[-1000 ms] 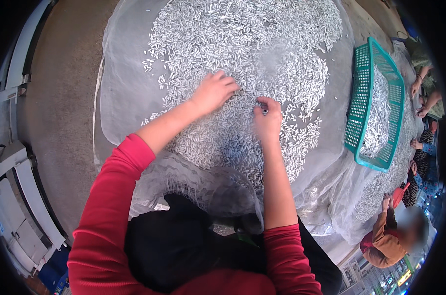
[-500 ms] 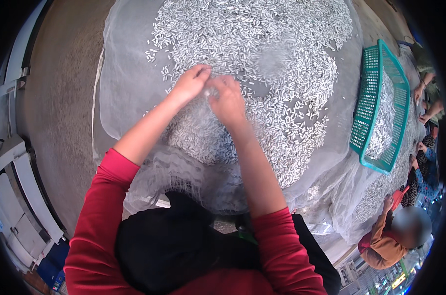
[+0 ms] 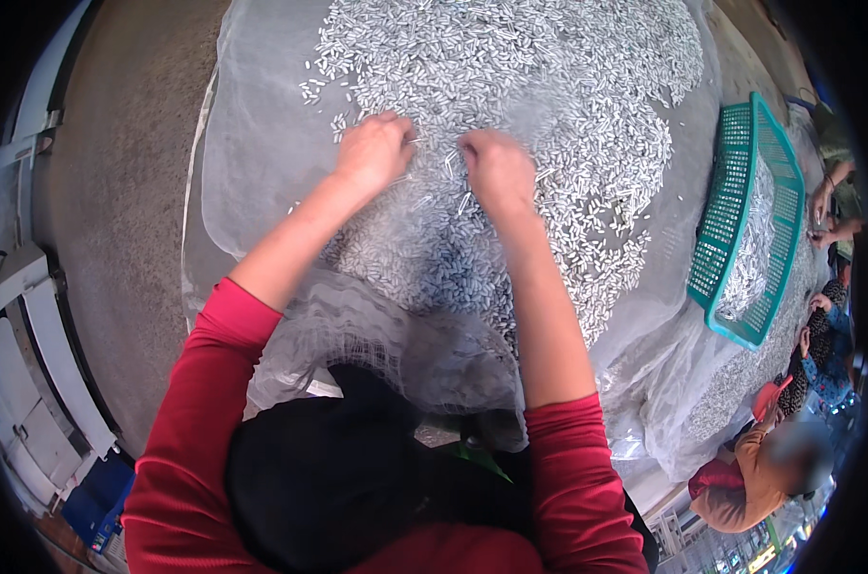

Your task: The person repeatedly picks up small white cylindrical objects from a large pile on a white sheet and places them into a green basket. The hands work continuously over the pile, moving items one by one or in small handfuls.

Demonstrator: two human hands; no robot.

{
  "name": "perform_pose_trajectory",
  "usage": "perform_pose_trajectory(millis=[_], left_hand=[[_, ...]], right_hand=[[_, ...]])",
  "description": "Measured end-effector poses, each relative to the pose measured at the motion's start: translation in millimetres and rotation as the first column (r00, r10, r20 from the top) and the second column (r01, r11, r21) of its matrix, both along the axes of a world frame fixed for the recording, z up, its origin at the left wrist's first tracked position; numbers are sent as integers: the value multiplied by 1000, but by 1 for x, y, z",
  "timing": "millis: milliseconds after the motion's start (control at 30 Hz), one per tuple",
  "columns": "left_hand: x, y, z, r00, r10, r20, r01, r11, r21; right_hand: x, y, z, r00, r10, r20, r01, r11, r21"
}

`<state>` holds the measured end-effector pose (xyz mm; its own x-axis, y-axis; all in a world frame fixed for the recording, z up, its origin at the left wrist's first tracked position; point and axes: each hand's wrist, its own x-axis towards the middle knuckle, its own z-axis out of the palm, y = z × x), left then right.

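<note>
a: both hands are down in the heap of small silvery fish (image 3: 510, 86) spread on the white net (image 3: 262, 163) — sorting, i'd say.
b: left hand (image 3: 372, 153) curled, pinching a piece; right hand (image 3: 499, 172) fingers bunched downward. next calls for careful picking.

Fish (image 3: 510, 86) on net (image 3: 262, 163) — basket (image 3: 730, 210) right, seemingly.
</note>
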<state>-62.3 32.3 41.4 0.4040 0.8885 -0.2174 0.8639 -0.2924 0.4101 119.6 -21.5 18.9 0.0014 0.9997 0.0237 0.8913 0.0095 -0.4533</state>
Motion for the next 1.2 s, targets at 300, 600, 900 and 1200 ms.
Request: perform_pose_trajectory(millis=[300, 600, 900, 1200], left_hand=[[-14, 4, -7, 995, -93, -23, 93, 996, -2], [-16, 2, -3, 989, -136, -60, 136, 991, -4], [-34, 17, -3, 750, 478, 458, -64, 741, -669], [-26, 9, -11, 828, 377, 416, -106, 832, -544]], right_hand=[[8, -5, -12, 987, -122, -108, 102, 979, -179], [16, -9, -4, 966, -142, -217, 103, 978, -181], [8, -11, -14, 991, -95, -91, 80, 984, -157], [42, -33, 5, -129, -518, -846, -15, 854, -520]])
